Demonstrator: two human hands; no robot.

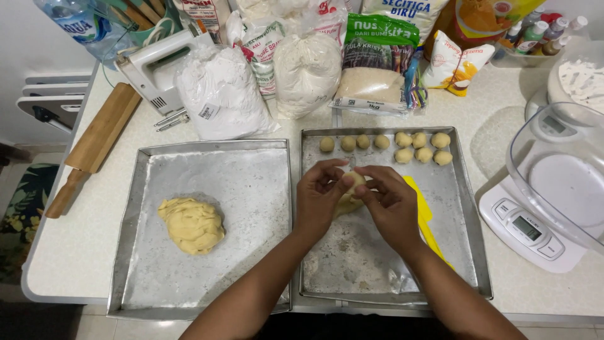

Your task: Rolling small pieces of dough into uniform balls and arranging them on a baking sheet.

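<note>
dough piece point(352, 189): pale yellow lump pinched between both my hands, held just over the right tray point(469, 208), near its middle-left.
left hand point(319, 198): fingers curled shut round the left side of the dough piece, thumb on top.
right hand point(391, 204): fingertips closed on the piece from the right, palm down; both hands touching it and each other.
done so far: I count ten dough balls point(402, 146), small and round, along the far edge of the right tray. Four in a single row at left, six in two rows at right.
left to do: my read is early-to-mid run. The dough mound point(192, 225) is still big, and most of the right tray floor is bare.
right tray contents: the balls, a flour dusting, a yellow scraper point(425, 217) lying partly under my right wrist.
left tray point(135, 208): floured, holds only the dough mound, left of centre. Just beside the right tray, rims nearly touching.
scale point(531, 230): white kitchen scale at right, clear bowl point(557, 170) on it; bowl looks empty.
back row: bags of flour point(220, 94) and other white powder, a sugar bag point(374, 63), all standing closed behind the trays.
far left: hand mixer point(157, 66) and wooden rolling pin point(94, 148) on the counter, well apart from my hands.
</note>
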